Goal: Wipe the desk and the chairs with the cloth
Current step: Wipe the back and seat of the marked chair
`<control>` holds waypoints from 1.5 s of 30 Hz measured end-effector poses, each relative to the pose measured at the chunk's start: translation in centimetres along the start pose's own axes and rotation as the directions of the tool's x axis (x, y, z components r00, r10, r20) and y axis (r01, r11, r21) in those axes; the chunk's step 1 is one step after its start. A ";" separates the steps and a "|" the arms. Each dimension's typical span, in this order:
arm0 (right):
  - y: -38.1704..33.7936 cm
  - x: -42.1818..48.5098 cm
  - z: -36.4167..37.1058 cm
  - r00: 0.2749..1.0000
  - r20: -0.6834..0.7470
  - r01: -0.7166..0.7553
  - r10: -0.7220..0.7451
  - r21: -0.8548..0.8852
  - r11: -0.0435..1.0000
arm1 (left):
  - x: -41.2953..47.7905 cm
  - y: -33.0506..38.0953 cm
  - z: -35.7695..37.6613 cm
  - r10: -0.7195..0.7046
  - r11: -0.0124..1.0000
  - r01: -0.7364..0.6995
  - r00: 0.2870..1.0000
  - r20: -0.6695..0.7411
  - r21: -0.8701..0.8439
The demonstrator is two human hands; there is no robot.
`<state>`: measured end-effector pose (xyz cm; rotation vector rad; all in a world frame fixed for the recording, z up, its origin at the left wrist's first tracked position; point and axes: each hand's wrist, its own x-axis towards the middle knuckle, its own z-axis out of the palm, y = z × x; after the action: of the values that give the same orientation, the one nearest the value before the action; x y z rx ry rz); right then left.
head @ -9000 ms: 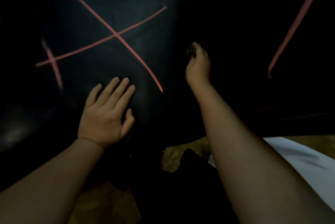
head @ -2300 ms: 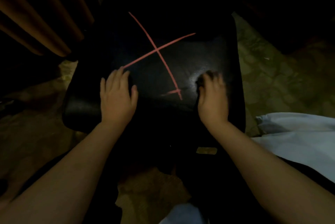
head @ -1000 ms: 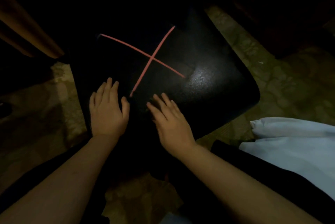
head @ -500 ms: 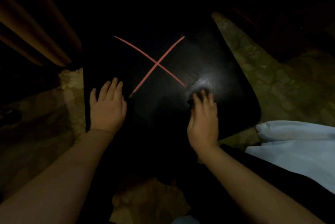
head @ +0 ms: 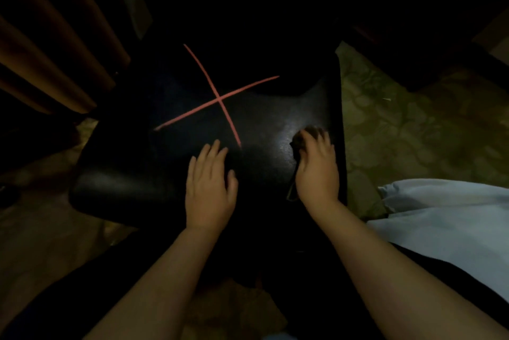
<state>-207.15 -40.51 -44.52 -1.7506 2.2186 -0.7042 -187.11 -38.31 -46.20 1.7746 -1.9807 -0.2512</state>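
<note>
A black padded chair seat point(head: 132, 182) with a pink X point(head: 219, 98) marked on it fills the middle of the view. My left hand point(head: 210, 188) lies flat on the seat just below the X, fingers straight. My right hand point(head: 316, 171) presses a small dark cloth point(head: 296, 142) onto the seat near its right edge. The cloth shows only as a dark bunch at my fingertips and a thin strip beside my palm; the rest is under the hand.
Patterned green carpet point(head: 413, 130) surrounds the chair. Brown curtain folds point(head: 46, 44) hang at the left. Dark furniture point(head: 427, 22) stands at the upper right. A pale blue garment point(head: 446, 224) lies at the lower right.
The chair seat has turned in view, so the X sits differently. My right hand with the cloth moved right toward the seat's edge. My left hand shifted toward the seat's middle.
</note>
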 end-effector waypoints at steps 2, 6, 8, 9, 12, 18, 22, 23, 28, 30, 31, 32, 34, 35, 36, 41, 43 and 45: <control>-1.8 -2.2 1.3 0.995 0.030 0.098 -0.097 -0.006 0.995 | 0.2 -1.9 -0.5 0.061 0.996 -0.063 0.997 0.039 0.064; -5.0 -6.2 2.3 0.922 0.190 0.347 -0.338 -0.014 0.938 | 1.5 -5.1 -1.9 0.177 0.968 -0.192 0.979 0.104 0.162; -5.1 -5.7 1.9 0.853 0.254 0.473 -0.455 -0.011 0.881 | 1.7 -5.9 -2.6 0.232 0.942 -0.251 0.967 0.108 0.221; -4.9 -5.0 1.8 0.811 0.281 0.536 -0.514 -0.001 0.844 | 1.8 -6.0 -2.9 0.225 0.943 -0.239 0.971 0.084 0.231; -3.6 -2.0 2.3 0.748 0.319 0.623 -0.581 -0.040 0.781 | 2.5 -4.3 -3.2 0.063 0.993 -0.058 0.997 -0.042 0.105; 1.0 6.3 0.5 0.992 0.118 0.072 -0.052 -0.168 0.983 | 3.4 1.2 -0.7 0.014 1.000 -0.013 0.999 0.036 -0.027; -0.6 3.0 1.3 0.980 0.128 0.178 -0.154 -0.199 0.964 | 3.4 -0.8 0.0 0.052 0.991 -0.062 0.995 0.086 0.119; -1.5 1.5 1.7 0.952 0.163 0.287 -0.258 -0.186 0.940 | 3.5 -1.4 -0.2 0.078 0.990 -0.087 0.993 0.088 0.110; -4.0 -1.2 1.7 0.686 0.368 0.695 -0.628 -0.073 0.716 | 4.5 -4.7 -1.9 0.215 0.968 -0.227 0.969 0.119 0.103; -2.6 0.8 1.3 0.685 0.354 0.709 -0.637 -0.120 0.695 | 5.1 -5.8 -2.8 0.259 0.947 -0.279 0.956 0.138 0.157; -1.6 2.2 0.9 0.749 0.323 0.645 -0.578 -0.155 0.749 | 5.4 -6.3 -3.3 0.268 0.934 -0.293 0.953 0.143 0.204; -0.4 3.9 0.3 0.835 0.286 0.530 -0.470 -0.191 0.826 | 5.6 -6.7 -3.7 0.262 0.924 -0.291 0.954 0.143 0.248; 1.8 7.1 -1.1 0.965 0.198 0.214 -0.173 -0.213 0.953 | 5.7 -6.9 -4.3 0.209 0.926 -0.239 0.969 0.130 0.292; 2.6 8.1 -1.5 0.986 0.165 0.060 -0.030 -0.183 0.981 | 5.6 -6.6 -4.3 0.157 0.943 -0.185 0.980 0.119 0.277; 2.8 8.5 -1.5 0.988 0.141 -0.045 0.067 -0.151 0.988 | 5.6 -6.1 -4.1 0.092 0.964 -0.114 0.990 0.103 0.241; -0.6 3.5 0.8 0.975 0.168 0.166 -0.145 -0.119 0.979 | 5.1 -5.1 -2.5 -0.025 0.973 0.006 0.997 0.079 0.231; -2.2 0.6 1.5 0.884 0.270 0.413 -0.383 -0.062 0.909 | 5.2 -5.9 -2.7 -0.003 0.971 -0.019 0.996 0.091 0.239; -3.1 -0.1 1.7 0.772 0.339 0.579 -0.538 -0.025 0.815 | 5.4 -6.7 -3.1 0.017 0.969 -0.041 0.995 0.099 0.242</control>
<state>-203.73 -41.28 -44.40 -2.4317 1.5502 -0.3374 -180.06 -44.01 -45.22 1.9130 -2.1842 -0.0876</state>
